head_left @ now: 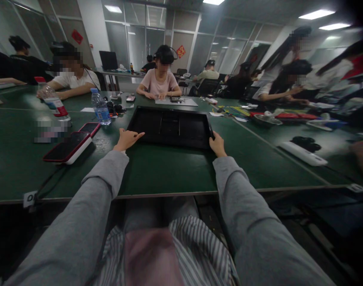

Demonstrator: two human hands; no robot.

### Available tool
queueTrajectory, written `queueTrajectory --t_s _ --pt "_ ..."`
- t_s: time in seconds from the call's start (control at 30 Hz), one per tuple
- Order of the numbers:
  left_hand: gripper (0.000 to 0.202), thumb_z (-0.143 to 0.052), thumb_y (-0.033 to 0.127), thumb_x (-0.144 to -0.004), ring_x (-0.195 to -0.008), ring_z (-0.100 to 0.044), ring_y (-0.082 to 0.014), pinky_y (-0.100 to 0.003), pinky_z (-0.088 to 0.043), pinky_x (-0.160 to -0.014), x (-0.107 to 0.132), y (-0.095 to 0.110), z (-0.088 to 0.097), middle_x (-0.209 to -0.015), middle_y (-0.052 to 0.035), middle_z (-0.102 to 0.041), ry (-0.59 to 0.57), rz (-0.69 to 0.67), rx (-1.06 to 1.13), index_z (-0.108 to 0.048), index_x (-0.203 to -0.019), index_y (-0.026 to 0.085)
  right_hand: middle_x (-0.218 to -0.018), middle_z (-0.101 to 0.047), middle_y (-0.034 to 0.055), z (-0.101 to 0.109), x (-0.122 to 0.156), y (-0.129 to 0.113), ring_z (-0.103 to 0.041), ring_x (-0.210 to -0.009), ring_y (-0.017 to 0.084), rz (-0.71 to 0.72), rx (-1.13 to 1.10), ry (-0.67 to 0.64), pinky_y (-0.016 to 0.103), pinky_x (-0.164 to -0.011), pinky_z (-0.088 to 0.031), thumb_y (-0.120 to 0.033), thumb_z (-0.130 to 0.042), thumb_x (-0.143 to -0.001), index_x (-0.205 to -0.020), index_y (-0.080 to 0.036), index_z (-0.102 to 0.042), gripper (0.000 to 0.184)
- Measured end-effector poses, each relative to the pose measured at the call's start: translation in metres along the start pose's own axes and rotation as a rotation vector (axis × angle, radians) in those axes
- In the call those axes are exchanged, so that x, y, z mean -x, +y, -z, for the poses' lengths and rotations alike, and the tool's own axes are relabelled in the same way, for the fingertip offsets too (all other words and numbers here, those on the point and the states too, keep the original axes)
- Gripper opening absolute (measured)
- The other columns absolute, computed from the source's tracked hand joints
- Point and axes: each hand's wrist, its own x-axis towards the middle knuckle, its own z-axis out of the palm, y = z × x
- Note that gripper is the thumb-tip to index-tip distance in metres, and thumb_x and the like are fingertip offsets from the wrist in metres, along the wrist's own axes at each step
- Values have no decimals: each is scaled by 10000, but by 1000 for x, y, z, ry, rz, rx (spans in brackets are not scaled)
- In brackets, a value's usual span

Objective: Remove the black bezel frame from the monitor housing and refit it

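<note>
A shallow black rectangular tray-like panel (195, 126) with a raised rim and a small frame in its middle lies in front of me at the green table. At its near left corner is my left hand (127, 140), the thumb stretched over the rim and the other fingers bent at the outer side, partly hidden. My right hand (217, 144) grips the near right corner, its fingers wrapped round the edge.
Left of the panel stand a water bottle (101, 108) and a larger red-capped bottle (55, 101). Phones (68, 146) lie nearer, on a white block. A white power strip (303, 153) and cables are to the right. A person in pink (160, 81) sits opposite.
</note>
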Motion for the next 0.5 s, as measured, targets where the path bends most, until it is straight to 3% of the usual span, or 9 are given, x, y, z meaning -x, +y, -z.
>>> queueTrajectory --t_s 0.1,0.2,0.27,0.33,0.4,0.5 --pt "516 -508 582 -1040 -1082 -686 -360 -555 -285 -1145 5 -2 3 -877 -117 -770 33 20 19 -744 -749 226 -1477 -671 155 -1 -2 1 -594 -1422 308 39 -24 -24 532 -1276 -398 -187 -544 -822 -1468 -119 -642 656" --pt "365 -579 516 -1013 -1331 -575 -409 -558 -329 -1149 8 -12 2 -1257 -169 -745 227 161 70 -783 -1090 224 -1421 -709 131 -1 -2 0 -607 -1403 312 60 -43 -18 551 -1270 -406 -194 -565 -808 -1446 -154 -663 647" --pt "439 -617 453 -985 -1434 -493 -418 -538 -383 -1139 6 -21 0 -1463 -203 -642 319 318 111 -708 -1326 191 -1408 -717 126 0 -1 -1 -607 -1401 319 72 -37 -20 566 -1268 -408 -196 -574 -808 -1441 -160 -667 641" --pt "488 -593 395 -987 -1393 -552 -387 -488 -427 -1133 3 -31 -5 -1461 -218 -642 255 402 179 -665 -1400 145 -1420 -709 128 0 0 -1 -607 -1403 317 78 -29 -33 563 -1269 -408 -197 -576 -817 -1443 -162 -664 634" --pt "470 -553 375 -1001 -1345 -611 -367 -456 -451 -1127 -2 -39 -10 -1414 -211 -684 178 421 227 -688 -1379 132 -1447 -692 134 -1 1 -2 -603 -1411 315 69 -18 -42 553 -1273 -407 -189 -571 -825 -1457 -156 -653 638" --pt "465 -539 371 -1003 -1302 -655 -359 -440 -473 -1108 -8 -46 -14 -1388 -210 -713 152 420 266 -709 -1354 116 -1492 -659 166 -3 1 0 -589 -1433 328 55 12 -42 553 -1273 -406 -163 -548 -828 -1491 -106 -621 669"
